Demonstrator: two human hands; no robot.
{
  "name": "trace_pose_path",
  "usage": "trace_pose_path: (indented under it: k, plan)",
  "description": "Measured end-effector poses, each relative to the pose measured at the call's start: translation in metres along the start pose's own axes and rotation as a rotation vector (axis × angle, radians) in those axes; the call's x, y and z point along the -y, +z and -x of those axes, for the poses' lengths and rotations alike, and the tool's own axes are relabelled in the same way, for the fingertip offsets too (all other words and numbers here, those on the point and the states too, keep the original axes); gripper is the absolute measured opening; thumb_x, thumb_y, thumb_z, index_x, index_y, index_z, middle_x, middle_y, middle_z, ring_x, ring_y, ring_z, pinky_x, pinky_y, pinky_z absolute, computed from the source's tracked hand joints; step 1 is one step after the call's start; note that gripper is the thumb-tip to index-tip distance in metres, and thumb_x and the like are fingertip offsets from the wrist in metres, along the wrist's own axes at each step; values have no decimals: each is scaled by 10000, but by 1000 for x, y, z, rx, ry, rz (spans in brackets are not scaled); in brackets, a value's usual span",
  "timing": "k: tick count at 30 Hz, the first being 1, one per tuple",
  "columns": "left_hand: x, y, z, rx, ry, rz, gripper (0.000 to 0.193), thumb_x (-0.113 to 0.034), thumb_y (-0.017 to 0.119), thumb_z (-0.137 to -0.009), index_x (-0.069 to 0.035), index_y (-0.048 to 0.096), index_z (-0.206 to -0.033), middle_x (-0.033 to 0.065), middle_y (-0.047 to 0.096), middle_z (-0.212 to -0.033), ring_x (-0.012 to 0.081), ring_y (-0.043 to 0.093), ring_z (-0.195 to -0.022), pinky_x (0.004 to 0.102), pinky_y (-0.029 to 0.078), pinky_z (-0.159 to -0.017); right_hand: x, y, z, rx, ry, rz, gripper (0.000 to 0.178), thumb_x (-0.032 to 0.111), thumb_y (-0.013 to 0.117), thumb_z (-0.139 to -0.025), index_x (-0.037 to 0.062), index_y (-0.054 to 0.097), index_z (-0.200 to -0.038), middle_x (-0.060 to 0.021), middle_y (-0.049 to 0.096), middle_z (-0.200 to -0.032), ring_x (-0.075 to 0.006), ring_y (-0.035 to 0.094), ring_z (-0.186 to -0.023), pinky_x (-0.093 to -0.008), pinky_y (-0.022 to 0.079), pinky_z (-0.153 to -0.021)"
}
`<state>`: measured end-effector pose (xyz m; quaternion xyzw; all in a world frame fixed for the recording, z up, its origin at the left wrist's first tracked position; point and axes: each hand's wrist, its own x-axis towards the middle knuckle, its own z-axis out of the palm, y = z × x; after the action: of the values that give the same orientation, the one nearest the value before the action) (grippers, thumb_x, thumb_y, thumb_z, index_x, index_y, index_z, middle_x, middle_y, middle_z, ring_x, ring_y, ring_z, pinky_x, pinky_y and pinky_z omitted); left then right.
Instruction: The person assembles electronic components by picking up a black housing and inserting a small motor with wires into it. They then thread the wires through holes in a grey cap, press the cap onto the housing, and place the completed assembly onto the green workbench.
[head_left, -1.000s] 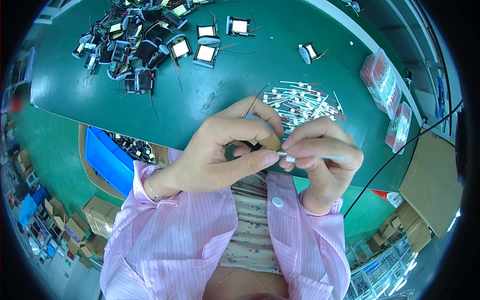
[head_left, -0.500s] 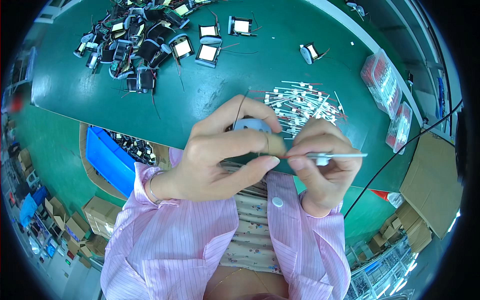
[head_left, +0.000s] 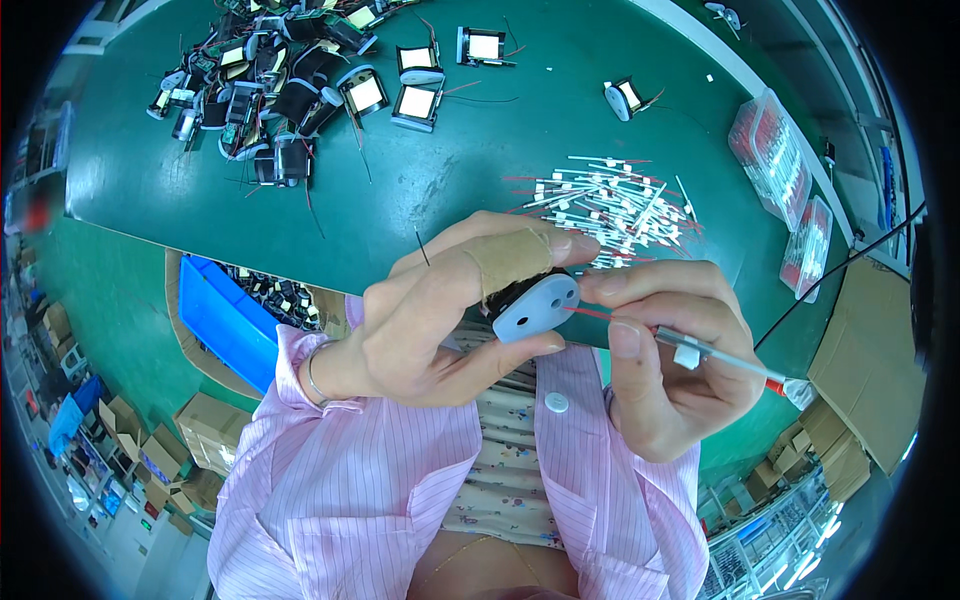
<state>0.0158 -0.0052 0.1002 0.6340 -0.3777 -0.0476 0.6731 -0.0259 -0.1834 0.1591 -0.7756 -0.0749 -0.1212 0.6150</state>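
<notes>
My left hand (head_left: pixel 425 320), a tan wrap on one finger, is closed around a small black module (head_left: pixel 510 296). The module's grey oval end cap (head_left: pixel 535 310) has several holes and faces my right hand. A thin black wire (head_left: pixel 421 246) sticks up behind the left fingers. My right hand (head_left: pixel 690 385) is closed on a wire lead with a white block (head_left: pixel 686 356) and a pale thin sleeve. Its red wire (head_left: pixel 592 314) runs from my right fingertips to the end cap; whether its tip is inside a hole I cannot tell.
Beyond my hands lies a heap of white-and-red leads (head_left: pixel 620 215) on the green table (head_left: pixel 400 190). Several black modules (head_left: pixel 285 95) are piled at the far left. Two clear boxes of leads (head_left: pixel 768 160) stand at the right. A blue bin (head_left: pixel 222 315) sits below the table's left edge.
The module has turned in my left hand, so its grey end cap now faces my right hand. My right hand has shifted right and down with the lead.
</notes>
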Motion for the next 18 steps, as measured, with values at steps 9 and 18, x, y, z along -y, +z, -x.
trace_pose_path:
  k: [9, 18]
  plan:
    - [-2, 5, 3, -60, -58, 87, 583, -88, 689, -842, -15, 379, -1330, 301, 546, -1191, 342, 579, -1098, 377, 520, -838, 7, 2, -1, 36, -90, 173, 110, -96, 624, -751, -72, 600, -856, -210, 638, -902, -233, 662, -780, -277, 542, -661]
    - [-2, 3, 2, -42, 1, 23, 587, -87, 682, -847, 9, 368, -1333, 321, 535, -1196, 352, 575, -1084, 365, 519, -821, 8, 15, 4, -67, -156, 283, 127, -108, 649, -725, -82, 596, -838, -212, 639, -873, -252, 679, -744, -274, 552, -624]
